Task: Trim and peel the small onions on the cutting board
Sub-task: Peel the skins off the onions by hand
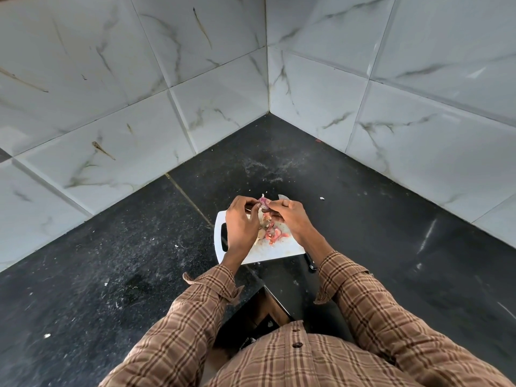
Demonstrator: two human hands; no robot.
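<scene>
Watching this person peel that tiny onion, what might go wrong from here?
The small onion is pinched between the left hand and right hand above the cutting board, so it may slip and drop. Loose peels could scatter onto the dark counter.

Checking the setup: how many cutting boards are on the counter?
1: the white board lies on the counter under both hands, peels on it.

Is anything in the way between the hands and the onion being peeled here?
Nothing visible: the left hand and right hand both pinch the small onion, held above the cutting board and its peel scraps.
</scene>
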